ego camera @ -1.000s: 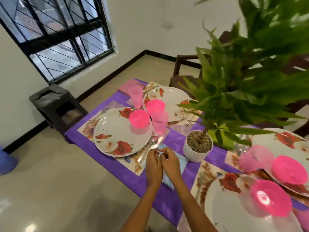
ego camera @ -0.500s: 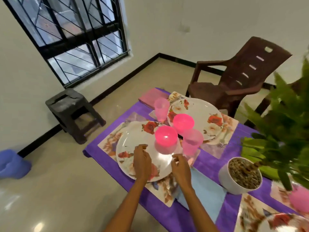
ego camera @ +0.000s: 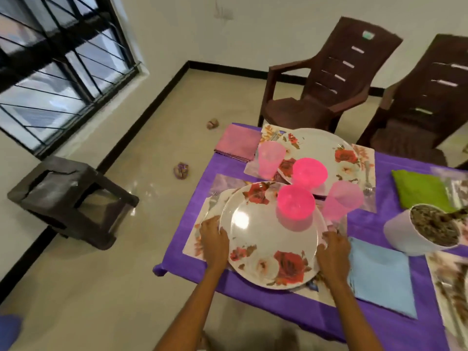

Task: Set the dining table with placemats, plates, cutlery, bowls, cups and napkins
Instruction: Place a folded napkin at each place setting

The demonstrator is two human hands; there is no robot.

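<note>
A white plate with red roses lies on a floral placemat at the table's near left corner. My left hand grips its left rim and my right hand grips its right rim. A pink bowl stands on the plate's far side, with a pink cup just right of it. A light blue napkin lies to the right of the plate. A fork lies left of the plate. Behind it is a second plate with a pink bowl, a cup, a fork and a pink napkin.
The purple tablecloth covers the table. A white plant pot and a green napkin sit at the right. Two brown chairs stand behind the table, a dark stool on the floor to the left.
My hands left the blue napkin, moved left and took the rose plate by both rims. The view swung left, so the plant and the right-hand settings went out of frame.
</note>
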